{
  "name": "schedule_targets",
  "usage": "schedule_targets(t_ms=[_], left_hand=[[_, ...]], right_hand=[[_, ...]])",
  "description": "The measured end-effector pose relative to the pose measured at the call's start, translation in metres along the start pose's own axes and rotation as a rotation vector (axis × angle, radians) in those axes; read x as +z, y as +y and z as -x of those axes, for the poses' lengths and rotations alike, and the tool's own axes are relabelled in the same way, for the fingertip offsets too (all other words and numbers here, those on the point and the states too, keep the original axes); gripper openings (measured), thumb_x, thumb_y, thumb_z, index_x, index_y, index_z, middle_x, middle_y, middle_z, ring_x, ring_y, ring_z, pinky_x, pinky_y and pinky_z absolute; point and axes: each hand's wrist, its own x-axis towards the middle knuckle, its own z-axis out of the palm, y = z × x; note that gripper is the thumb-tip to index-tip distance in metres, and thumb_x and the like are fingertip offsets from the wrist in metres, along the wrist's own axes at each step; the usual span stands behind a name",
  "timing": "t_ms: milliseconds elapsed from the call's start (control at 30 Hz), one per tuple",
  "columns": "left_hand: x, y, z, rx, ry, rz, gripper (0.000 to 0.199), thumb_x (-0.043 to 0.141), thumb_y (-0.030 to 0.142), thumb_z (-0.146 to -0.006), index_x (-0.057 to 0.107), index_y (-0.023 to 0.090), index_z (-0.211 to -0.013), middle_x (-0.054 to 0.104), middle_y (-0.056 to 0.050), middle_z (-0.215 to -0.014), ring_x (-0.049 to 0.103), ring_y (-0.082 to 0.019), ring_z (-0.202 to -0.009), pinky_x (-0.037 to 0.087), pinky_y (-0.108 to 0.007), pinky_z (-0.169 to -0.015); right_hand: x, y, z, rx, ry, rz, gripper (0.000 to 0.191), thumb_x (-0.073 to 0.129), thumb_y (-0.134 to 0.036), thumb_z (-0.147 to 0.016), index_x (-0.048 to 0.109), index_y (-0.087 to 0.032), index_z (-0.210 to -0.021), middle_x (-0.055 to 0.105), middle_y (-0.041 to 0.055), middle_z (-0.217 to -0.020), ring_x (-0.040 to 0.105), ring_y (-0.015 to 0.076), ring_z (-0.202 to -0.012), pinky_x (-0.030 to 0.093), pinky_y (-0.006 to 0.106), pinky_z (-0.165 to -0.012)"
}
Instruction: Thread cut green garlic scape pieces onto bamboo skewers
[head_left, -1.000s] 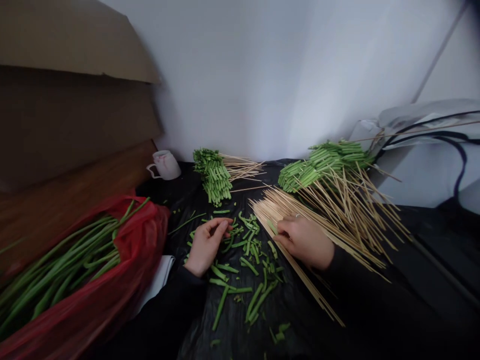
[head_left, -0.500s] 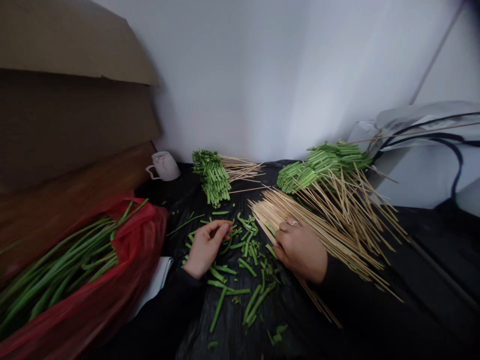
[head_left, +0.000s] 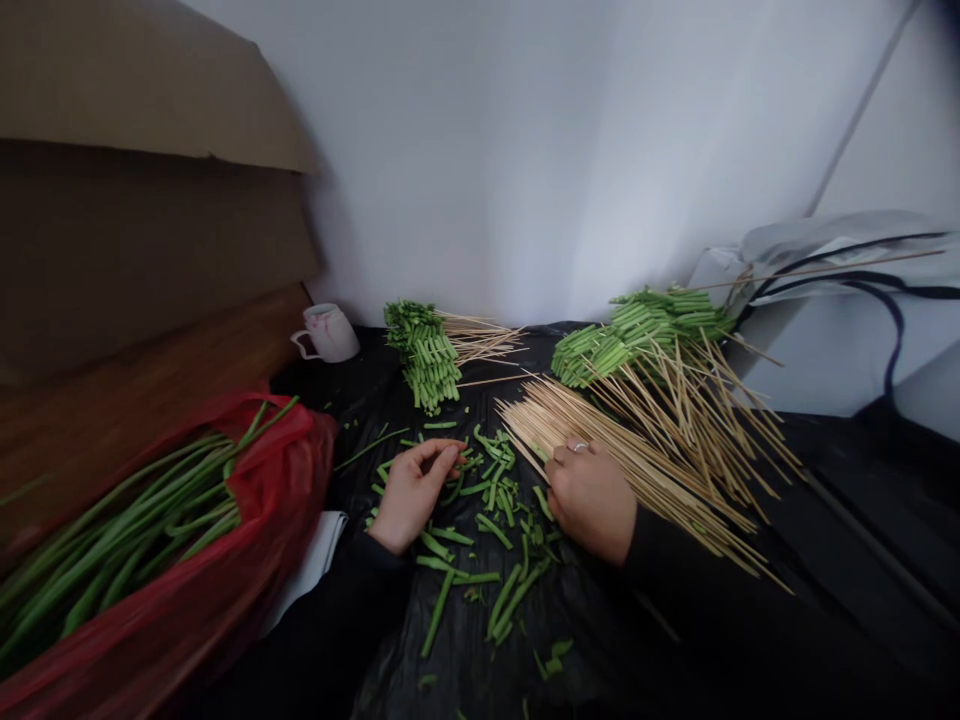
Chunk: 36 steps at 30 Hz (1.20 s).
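My left hand (head_left: pixel 420 490) hovers low over cut green bean pieces (head_left: pixel 495 490). Its thumb and forefinger curl together at the tips; anything between them is too small to make out. My right hand (head_left: pixel 592 500), with a ring on one finger, rests at the near left edge of a spread of bamboo skewers (head_left: pixel 637 455). Its fingers are curled downward, and the fingertips are hidden, so what they hold cannot be seen. Behind lie two piles of bean pieces threaded on skewers: a smaller left pile (head_left: pixel 427 355) and a larger right pile (head_left: pixel 645 335).
At the left, a red plastic bag (head_left: pixel 300 470) holds long green beans (head_left: pixel 142 520). A white mug (head_left: pixel 330 333) stands by the wall near a cardboard box (head_left: pixel 150 210). Black sheeting (head_left: pixel 405 650) covers the table. At the right is a whitish bag (head_left: pixel 825 245) with black straps.
My right hand has shifted slightly left, and its forearm now covers the loose skewer ends beneath it. My left hand stays almost in place. The view has turned a little.
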Motion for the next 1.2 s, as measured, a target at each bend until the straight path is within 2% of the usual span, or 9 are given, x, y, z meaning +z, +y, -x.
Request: schedule_targets(t_ms=[133, 267, 533, 667, 800, 900, 1033, 1200], left_hand=[[0.0, 0.002, 0.001, 0.004, 0.005, -0.001, 0.036, 0.069, 0.047, -0.073, 0.075, 0.015, -0.085, 0.072, -0.007, -0.074, 0.062, -0.017, -0.064, 0.052, -0.027, -0.062], [0.0, 0.003, 0.001, 0.01, 0.005, 0.005, 0.037, 0.069, 0.048, -0.072, 0.075, 0.014, -0.085, 0.073, -0.008, -0.075, 0.063, -0.017, -0.064, 0.052, -0.028, -0.063], [0.001, 0.003, 0.002, 0.016, 0.007, 0.008, 0.036, 0.069, 0.047, -0.073, 0.075, 0.014, -0.085, 0.073, -0.008, -0.076, 0.063, -0.017, -0.064, 0.052, -0.028, -0.063], [0.0, 0.002, 0.001, 0.011, 0.001, 0.006, 0.036, 0.069, 0.047, -0.073, 0.075, 0.014, -0.085, 0.073, -0.007, -0.075, 0.062, -0.016, -0.063, 0.051, -0.027, -0.062], [0.0, 0.001, 0.0, 0.006, -0.002, -0.007, 0.036, 0.069, 0.047, -0.074, 0.075, 0.014, -0.086, 0.073, -0.007, -0.075, 0.062, -0.016, -0.063, 0.05, -0.027, -0.063], [0.001, 0.001, 0.001, -0.003, -0.008, -0.005, 0.036, 0.069, 0.047, -0.073, 0.075, 0.014, -0.086, 0.073, -0.007, -0.076, 0.063, -0.017, -0.065, 0.051, -0.027, -0.063], [0.002, 0.001, 0.001, -0.009, -0.013, -0.007, 0.037, 0.069, 0.048, -0.073, 0.075, 0.014, -0.086, 0.073, -0.007, -0.075, 0.063, -0.017, -0.064, 0.051, -0.027, -0.063], [0.001, 0.001, 0.0, -0.018, -0.022, 0.008, 0.036, 0.069, 0.048, -0.073, 0.075, 0.014, -0.085, 0.073, -0.007, -0.077, 0.063, -0.017, -0.066, 0.051, -0.027, -0.065]], right_hand=[[0.001, 0.003, -0.004, 0.038, -0.004, -0.019, 0.018, 0.053, -0.02, -0.081, 0.07, -0.014, -0.085, 0.068, 0.0178, -0.093, 0.057, 0.0272, -0.097, 0.036, 0.036, -0.082], [0.001, 0.022, -0.013, 0.09, 0.01, -0.05, 0.02, 0.052, -0.02, -0.08, 0.07, -0.011, -0.083, 0.068, 0.0182, -0.091, 0.059, 0.0259, -0.093, 0.037, 0.034, -0.08], [-0.003, 0.064, -0.025, 0.167, 0.074, -0.27, 0.022, 0.049, -0.023, -0.082, 0.068, -0.019, -0.072, 0.071, 0.0056, -0.079, 0.061, 0.0182, -0.076, 0.038, 0.027, -0.068], [-0.008, 0.067, -0.024, 0.177, 0.123, -0.436, 0.019, 0.05, -0.026, -0.081, 0.066, -0.021, -0.072, 0.068, 0.0008, -0.071, 0.058, 0.0147, -0.064, 0.04, 0.025, -0.062], [-0.014, 0.063, -0.021, 0.179, 0.164, -0.583, 0.024, 0.042, -0.031, -0.088, 0.061, -0.021, -0.076, 0.067, 0.0, -0.069, 0.057, 0.0136, -0.06, 0.043, 0.024, -0.058], [-0.016, 0.059, -0.018, 0.21, 0.18, -0.847, 0.026, 0.035, -0.036, -0.091, 0.053, -0.022, -0.081, 0.064, -0.0007, -0.065, 0.057, 0.0122, -0.055, 0.044, 0.024, -0.054], [-0.014, 0.057, -0.013, 0.232, 0.099, -1.255, 0.023, 0.041, -0.044, -0.089, 0.046, -0.023, -0.081, 0.055, -0.006, -0.057, 0.046, 0.0089, -0.042, 0.036, 0.02, -0.043], [-0.009, 0.053, -0.01, 0.214, -0.075, -1.399, 0.025, 0.045, -0.046, -0.087, 0.047, -0.022, -0.082, 0.049, -0.0087, -0.052, 0.032, 0.0068, -0.037, 0.023, 0.02, -0.038]])
